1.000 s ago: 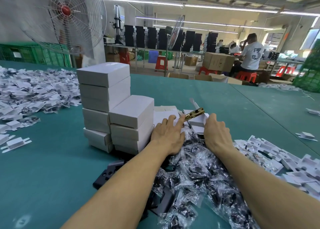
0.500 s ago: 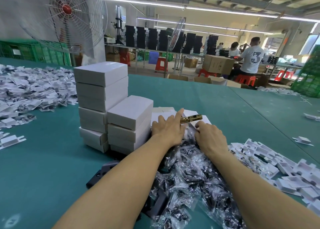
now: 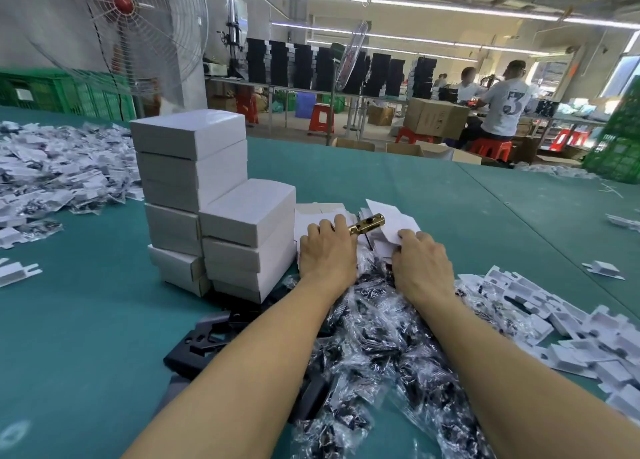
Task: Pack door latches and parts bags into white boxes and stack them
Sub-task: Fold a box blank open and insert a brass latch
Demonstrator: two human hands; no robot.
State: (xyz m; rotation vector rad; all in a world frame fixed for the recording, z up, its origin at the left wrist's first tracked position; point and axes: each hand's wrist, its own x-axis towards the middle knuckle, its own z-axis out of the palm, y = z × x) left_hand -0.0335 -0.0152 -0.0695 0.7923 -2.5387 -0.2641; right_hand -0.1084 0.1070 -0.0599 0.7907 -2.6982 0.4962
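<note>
My left hand (image 3: 327, 250) grips a brass door latch (image 3: 367, 224) whose end sticks out to the right of my fingers. My right hand (image 3: 420, 268) pinches the flap of an open white box (image 3: 393, 221) lying behind a heap of clear parts bags (image 3: 377, 347). Just left of my hands stand two stacks of closed white boxes (image 3: 221, 209), the far one taller. Flat unfolded white boxes (image 3: 317, 212) lie behind my left hand.
White plastic inserts (image 3: 568, 327) are piled at the right, a few more at the far right edge. Black plates (image 3: 207, 340) lie under my left forearm. A large heap of bagged white parts (image 3: 59, 178) covers the left. A fan (image 3: 138, 35) stands behind; people sit at the back right.
Both hands drew slightly toward me. The latch now lies lower, over the open box, and my right hand shifted from the bags to the box flap.
</note>
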